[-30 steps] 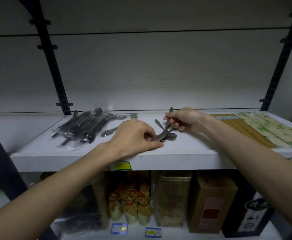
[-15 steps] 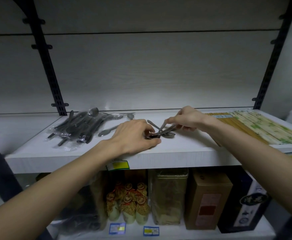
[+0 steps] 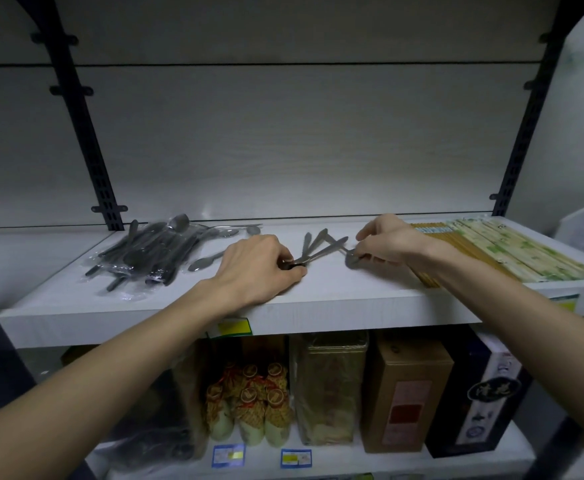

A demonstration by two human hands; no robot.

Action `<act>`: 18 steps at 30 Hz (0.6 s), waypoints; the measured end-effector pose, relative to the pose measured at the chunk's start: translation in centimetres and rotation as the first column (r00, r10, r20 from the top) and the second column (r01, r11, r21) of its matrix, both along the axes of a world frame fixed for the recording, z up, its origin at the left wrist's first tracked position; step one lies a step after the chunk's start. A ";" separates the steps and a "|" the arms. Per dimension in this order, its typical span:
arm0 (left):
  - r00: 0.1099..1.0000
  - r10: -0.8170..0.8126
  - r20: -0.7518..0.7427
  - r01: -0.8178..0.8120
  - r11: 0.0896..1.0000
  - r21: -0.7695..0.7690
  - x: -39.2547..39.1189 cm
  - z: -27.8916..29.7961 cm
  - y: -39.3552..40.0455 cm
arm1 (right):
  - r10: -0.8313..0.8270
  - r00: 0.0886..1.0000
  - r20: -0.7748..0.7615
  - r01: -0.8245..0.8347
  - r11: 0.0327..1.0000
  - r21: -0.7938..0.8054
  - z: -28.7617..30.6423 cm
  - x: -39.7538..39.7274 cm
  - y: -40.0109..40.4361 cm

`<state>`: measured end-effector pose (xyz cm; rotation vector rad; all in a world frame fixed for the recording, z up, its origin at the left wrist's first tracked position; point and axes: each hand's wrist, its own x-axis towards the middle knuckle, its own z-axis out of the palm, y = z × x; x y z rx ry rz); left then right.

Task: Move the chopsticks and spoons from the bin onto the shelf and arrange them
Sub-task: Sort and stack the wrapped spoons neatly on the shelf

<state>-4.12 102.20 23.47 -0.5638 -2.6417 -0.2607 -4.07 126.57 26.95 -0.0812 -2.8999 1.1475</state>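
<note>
Left hand pins the fanned spoons by their bowls while right hand pinches one spoon, so a sideways tug could easily scatter that fan across the shelf.

Shelf mid-section: bare strip along near edge, open to approach from front. Left blocked by bagged spoons; right by chopstick packs. Fanned spoons occupy centre. Back panel closes far side; clear height above.
</note>
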 end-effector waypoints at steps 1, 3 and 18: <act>1.000 0.014 -0.006 -0.014 1.000 -0.006 -0.1 0.0 0.0 | -0.016 1.000 -0.006 0.016 1.000 -0.023 -0.1 0.0 0.6; 0.999 0.042 -0.018 -0.043 0.999 -0.015 0.0 0.0 0.1 | -0.064 0.998 -0.021 0.062 0.995 -0.082 -0.4 -0.1 1.7; 0.994 0.104 -0.026 -0.103 0.994 0.047 0.5 -0.1 0.4 | -0.065 0.998 -0.003 0.058 0.906 -0.420 -1.4 0.3 -7.2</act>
